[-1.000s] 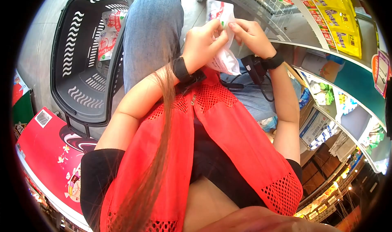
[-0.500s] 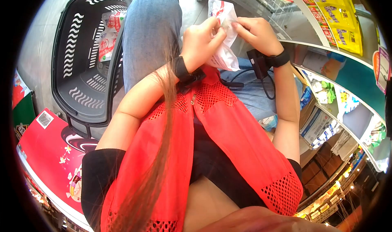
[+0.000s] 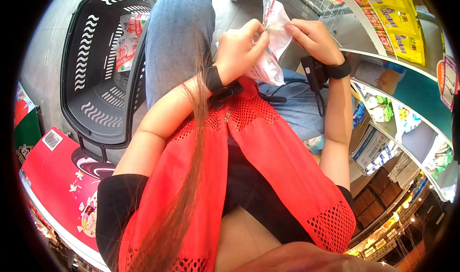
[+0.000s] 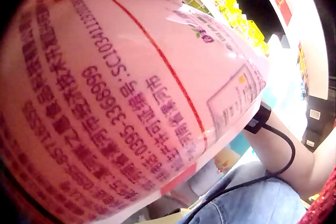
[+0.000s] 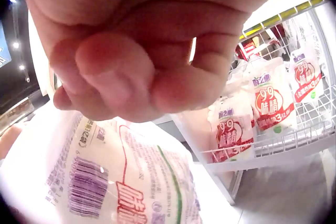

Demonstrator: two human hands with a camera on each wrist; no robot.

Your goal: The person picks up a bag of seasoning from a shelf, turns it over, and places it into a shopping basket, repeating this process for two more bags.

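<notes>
Left hand point(image 3: 239, 50) and right hand point(image 3: 317, 41) pinch one bag point(image 3: 279, 38) | one basket point(image 3: 101, 42), two packets point(image 3: 126, 52) inside | one rack point(image 5: 273, 157), three pouches point(image 5: 270, 100) visible

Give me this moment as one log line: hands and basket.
left hand: pinches white MSG packet; right hand: pinches same packet's edge; dark shopping basket: red-and-white packets inside

The held bag point(image 4: 131, 77) reads "0395-3368699", while bags point(image 5: 270, 100) in the wire rack point(image 5: 278, 153) read "99 味精".
</notes>
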